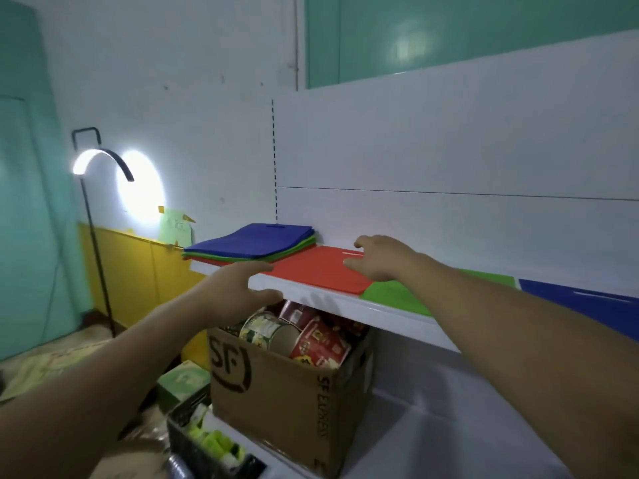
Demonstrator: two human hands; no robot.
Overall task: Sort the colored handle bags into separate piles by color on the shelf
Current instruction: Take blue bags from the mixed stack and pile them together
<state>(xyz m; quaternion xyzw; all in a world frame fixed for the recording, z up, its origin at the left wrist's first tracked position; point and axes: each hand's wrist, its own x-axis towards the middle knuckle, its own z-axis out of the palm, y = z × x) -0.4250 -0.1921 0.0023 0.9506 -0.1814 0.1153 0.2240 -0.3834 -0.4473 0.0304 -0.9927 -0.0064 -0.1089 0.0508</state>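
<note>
A mixed stack of bags (254, 242) lies at the left end of the white shelf (311, 294), blue on top with green and red beneath. Right of it a red bag (316, 273) lies flat. My right hand (378, 259) rests on its far right part with fingers spread flat. My left hand (238, 288) is at the shelf's front edge by the red bag's near left corner, fingers relaxed. Further right lie a green bag (397, 295) and a blue bag (587, 304).
Below the shelf stands a cardboard box (287, 392) with cans and red cups. A black crate (204, 444) with small items sits lower left on the lower shelf. A lit floor lamp (100, 167) stands at the left wall.
</note>
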